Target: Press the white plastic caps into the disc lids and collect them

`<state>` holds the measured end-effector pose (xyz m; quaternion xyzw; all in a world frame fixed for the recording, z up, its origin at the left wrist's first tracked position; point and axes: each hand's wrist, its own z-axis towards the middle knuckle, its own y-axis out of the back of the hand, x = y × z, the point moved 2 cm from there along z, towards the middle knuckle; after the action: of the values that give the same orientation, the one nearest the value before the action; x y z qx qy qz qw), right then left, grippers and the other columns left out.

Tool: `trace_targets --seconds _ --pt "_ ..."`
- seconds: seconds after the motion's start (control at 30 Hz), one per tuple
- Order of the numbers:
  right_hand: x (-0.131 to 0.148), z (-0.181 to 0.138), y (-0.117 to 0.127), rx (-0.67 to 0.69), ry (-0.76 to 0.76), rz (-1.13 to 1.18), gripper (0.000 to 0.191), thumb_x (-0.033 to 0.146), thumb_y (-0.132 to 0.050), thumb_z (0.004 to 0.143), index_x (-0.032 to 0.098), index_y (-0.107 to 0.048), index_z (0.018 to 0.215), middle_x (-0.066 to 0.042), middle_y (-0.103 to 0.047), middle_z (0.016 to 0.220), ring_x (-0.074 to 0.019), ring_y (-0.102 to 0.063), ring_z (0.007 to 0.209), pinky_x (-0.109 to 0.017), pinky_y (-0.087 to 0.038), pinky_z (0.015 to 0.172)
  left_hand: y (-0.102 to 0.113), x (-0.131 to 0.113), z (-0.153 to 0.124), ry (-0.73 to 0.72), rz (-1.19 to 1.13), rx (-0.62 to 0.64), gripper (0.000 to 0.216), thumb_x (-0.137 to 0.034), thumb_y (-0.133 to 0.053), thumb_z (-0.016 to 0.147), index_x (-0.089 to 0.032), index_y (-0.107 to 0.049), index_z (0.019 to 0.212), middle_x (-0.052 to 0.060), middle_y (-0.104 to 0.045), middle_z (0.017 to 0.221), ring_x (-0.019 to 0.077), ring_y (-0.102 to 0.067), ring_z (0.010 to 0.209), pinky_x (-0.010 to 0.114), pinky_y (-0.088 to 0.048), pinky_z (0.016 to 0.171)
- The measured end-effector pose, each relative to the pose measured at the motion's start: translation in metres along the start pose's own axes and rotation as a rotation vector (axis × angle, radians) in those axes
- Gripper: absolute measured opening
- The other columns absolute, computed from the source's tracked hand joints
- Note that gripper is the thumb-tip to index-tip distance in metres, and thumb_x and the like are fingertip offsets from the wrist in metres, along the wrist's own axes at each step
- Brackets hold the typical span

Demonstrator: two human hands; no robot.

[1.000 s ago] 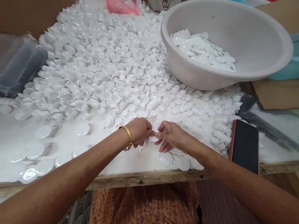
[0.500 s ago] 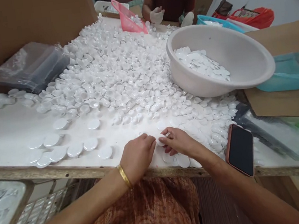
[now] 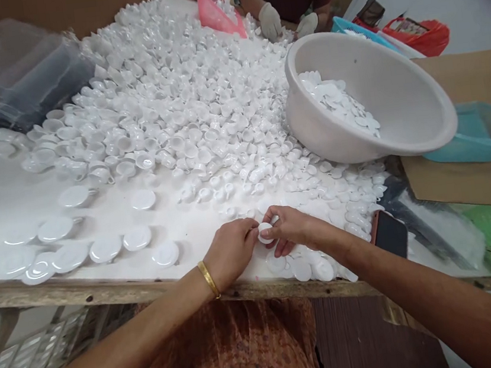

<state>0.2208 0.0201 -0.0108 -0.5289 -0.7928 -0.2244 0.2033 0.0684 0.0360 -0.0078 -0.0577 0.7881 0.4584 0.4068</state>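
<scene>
Between my hands, just above the table's front part, is a small round white plastic piece (image 3: pixel 263 233). My right hand (image 3: pixel 294 227) pinches it between thumb and fingers, other fingers curled loosely. My left hand (image 3: pixel 230 250) is closed at the piece's left edge; its fingertips press together there, and what lies inside the pinch is mostly hidden. Several white discs (image 3: pixel 301 269) lie under and beside my right hand. To the left, flat white round pieces with small stems (image 3: pixel 70 257) lie near the table edge.
A large heap of small white cup-shaped parts (image 3: pixel 186 107) covers the table (image 3: pixel 206 224). A grey basin (image 3: pixel 369 97) holds white discs. Around it are a phone (image 3: pixel 389 235), a plastic-wrapped pack (image 3: pixel 12 72) and a pink scoop (image 3: pixel 218 11). A co-worker's gloved hands (image 3: pixel 270 21) are opposite.
The view has shifted and tilted. Both hands stay together at the round white piece, which now shows more face-on. The co-worker's gloved hands have come down and closer together at the table.
</scene>
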Motion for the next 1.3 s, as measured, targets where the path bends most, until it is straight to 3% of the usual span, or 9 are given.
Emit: trace_targets --seconds 0.2,0.5,0.67,0.77,0.9,1.0,1.13,1.2,1.3 --pt "0.0 0.0 -0.003 -0.013 -0.011 0.033 0.025 0.02 -0.062 0.078 0.021 -0.039 0.085 0.003 -0.063 0.057 -0.0133 -0.06 0.042 -0.02 -0.049 0.039 -0.016 -0.001 0.01 0.178 -0.45 0.116 0.021 -0.027 -0.033 0.086 -0.02 -0.046 0.071 -0.005 -0.052 0.049 0.01 -0.05 0.038 0.021 -0.039 0.043" --pt "0.006 0.0 -0.003 -0.024 -0.045 0.042 0.024 0.012 -0.06 0.077 0.02 -0.038 0.082 0.005 -0.059 0.047 -0.0135 -0.06 0.043 -0.023 -0.051 0.045 -0.021 0.002 0.018 0.217 -0.589 0.175 0.017 -0.025 -0.033 0.084 -0.021 -0.041 0.069 -0.006 -0.05 0.045 0.0111 -0.056 0.042 0.019 -0.043 0.042" --pt "-0.007 -0.002 -0.025 -0.118 0.078 0.083 0.022 0.02 -0.057 0.082 0.022 -0.035 0.084 0.007 -0.057 0.048 -0.0122 -0.059 0.043 -0.022 -0.05 0.044 -0.01 0.002 0.004 0.23 -0.439 0.165 0.018 -0.02 -0.031 0.084 -0.019 -0.044 0.072 -0.004 -0.053 0.048 0.0124 -0.057 0.046 0.021 -0.043 0.047" --pt "-0.007 0.002 -0.059 -0.108 0.163 0.04 0.025 0.029 -0.06 0.08 0.022 -0.037 0.088 0.006 -0.058 0.053 -0.0123 -0.057 0.041 -0.022 -0.048 0.041 0.014 0.014 -0.023 0.173 -0.013 0.012 0.019 -0.019 -0.037 0.084 -0.018 -0.052 0.072 0.002 -0.059 0.064 0.0156 -0.059 0.06 0.025 -0.042 0.056" --pt "0.013 0.0 -0.092 -0.205 0.382 -0.178 0.033 0.043 -0.064 0.075 0.021 -0.046 0.091 0.003 -0.058 0.058 -0.012 -0.056 0.046 -0.021 -0.043 0.044 0.046 0.029 -0.061 0.124 0.482 -0.259 0.021 -0.022 -0.039 0.087 -0.018 -0.059 0.094 0.007 -0.057 0.09 0.0195 -0.056 0.078 0.029 -0.041 0.064" --pt "0.022 -0.008 -0.074 -0.386 0.499 -0.307 0.032 0.051 -0.05 0.084 0.021 -0.051 0.092 -0.001 -0.061 0.068 -0.0138 -0.058 0.057 -0.023 -0.043 0.048 0.047 0.027 -0.074 0.034 0.54 -0.38 0.024 -0.022 -0.037 0.089 -0.018 -0.059 0.098 0.007 -0.055 0.089 0.0203 -0.053 0.083 0.031 -0.042 0.071" --pt "0.018 -0.013 -0.015 -0.793 0.603 -0.693 0.022 0.029 -0.049 0.087 0.018 -0.054 0.105 -0.01 -0.061 0.105 -0.0218 -0.057 0.09 -0.036 -0.046 0.074 0.023 0.014 -0.066 -0.135 0.531 -0.314 0.024 -0.017 -0.038 0.088 -0.017 -0.06 0.097 0.009 -0.055 0.091 0.0215 -0.05 0.085 0.034 -0.043 0.074" --pt "0.012 -0.008 0.003 -0.804 0.631 -0.904 0.028 0.021 -0.058 0.081 0.018 -0.057 0.109 -0.011 -0.056 0.117 -0.0264 -0.049 0.106 -0.041 -0.041 0.087 0.011 0.008 -0.055 -0.178 0.508 -0.265 0.025 -0.016 -0.038 0.088 -0.017 -0.06 0.098 0.009 -0.056 0.092 0.0216 -0.05 0.087 0.034 -0.044 0.075" --pt "0.002 0.001 0.01 -0.77 0.619 -0.965 0.027 0.021 -0.061 0.078 0.017 -0.06 0.105 -0.01 -0.059 0.113 -0.0268 -0.047 0.106 -0.04 -0.04 0.088 0.002 0.002 -0.038 -0.174 0.48 -0.246 0.027 -0.017 -0.038 0.088 -0.016 -0.057 0.108 0.009 -0.056 0.094 0.0213 -0.051 0.09 0.033 -0.045 0.077"
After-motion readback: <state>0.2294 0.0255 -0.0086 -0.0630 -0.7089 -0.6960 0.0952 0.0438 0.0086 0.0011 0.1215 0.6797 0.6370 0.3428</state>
